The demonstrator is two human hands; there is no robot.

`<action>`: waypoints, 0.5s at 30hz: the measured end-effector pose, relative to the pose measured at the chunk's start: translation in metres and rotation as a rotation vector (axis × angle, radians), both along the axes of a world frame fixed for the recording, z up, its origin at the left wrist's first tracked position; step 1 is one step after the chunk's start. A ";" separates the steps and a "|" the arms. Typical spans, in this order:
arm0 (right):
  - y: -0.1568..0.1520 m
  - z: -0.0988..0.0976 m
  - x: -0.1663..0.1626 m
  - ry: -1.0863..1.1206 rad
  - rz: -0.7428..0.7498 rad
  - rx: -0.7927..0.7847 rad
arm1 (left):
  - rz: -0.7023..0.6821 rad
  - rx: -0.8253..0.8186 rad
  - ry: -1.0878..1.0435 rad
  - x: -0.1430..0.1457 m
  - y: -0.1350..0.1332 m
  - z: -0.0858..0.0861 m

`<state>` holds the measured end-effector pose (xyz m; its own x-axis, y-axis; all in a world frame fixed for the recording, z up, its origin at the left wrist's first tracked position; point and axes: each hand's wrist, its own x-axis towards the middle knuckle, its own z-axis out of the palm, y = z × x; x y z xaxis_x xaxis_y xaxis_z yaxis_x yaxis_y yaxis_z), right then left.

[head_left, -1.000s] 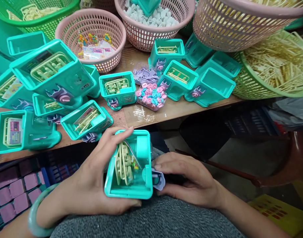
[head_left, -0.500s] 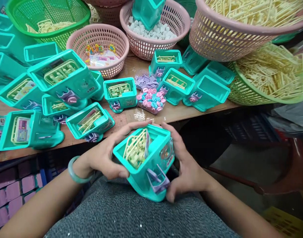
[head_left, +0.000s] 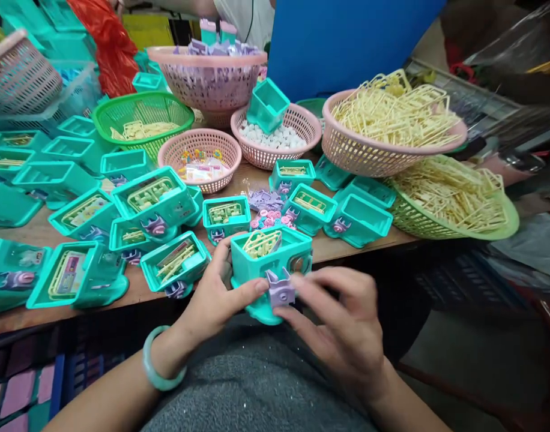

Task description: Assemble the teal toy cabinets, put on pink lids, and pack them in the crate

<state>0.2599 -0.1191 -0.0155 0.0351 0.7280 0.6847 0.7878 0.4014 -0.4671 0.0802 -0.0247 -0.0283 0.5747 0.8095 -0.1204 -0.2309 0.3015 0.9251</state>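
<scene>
My left hand, with a pale green bangle on its wrist, grips a teal plastic toy box from its left side. The open-topped box is upright above my lap. Inside it stands a cream plastic frame of moulded parts. A small purple bracket with two prongs sits on the box's front. My right hand has its thumb and index finger at the bracket's right side, closed about it. My left thumb reaches the bracket's left edge.
Several similar boxes cover the table's left. Pink and blue knobs and purple pieces lie behind my box. Beyond are baskets of cream frames and white pieces. A person's white sleeve shows at the back.
The view has tilted up, bringing more of the back into sight. My right hand has moved from the box's right side to the purple bracket. The box has turned and its bracket stands upright.
</scene>
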 end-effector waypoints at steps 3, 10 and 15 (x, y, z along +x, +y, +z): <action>0.005 0.020 0.000 -0.058 0.186 -0.012 | 0.008 -0.007 -0.013 0.000 0.002 0.003; 0.013 0.034 0.007 -0.136 0.275 -0.096 | 0.024 0.043 0.010 -0.005 0.007 0.010; 0.011 0.030 0.004 -0.144 0.232 -0.006 | -0.005 0.002 -0.014 -0.005 0.008 0.010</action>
<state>0.2641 -0.1079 0.0148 -0.2307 0.7089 0.6665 0.7336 0.5767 -0.3595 0.0752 -0.0170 -0.0180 0.5807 0.8066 -0.1106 -0.2417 0.3005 0.9227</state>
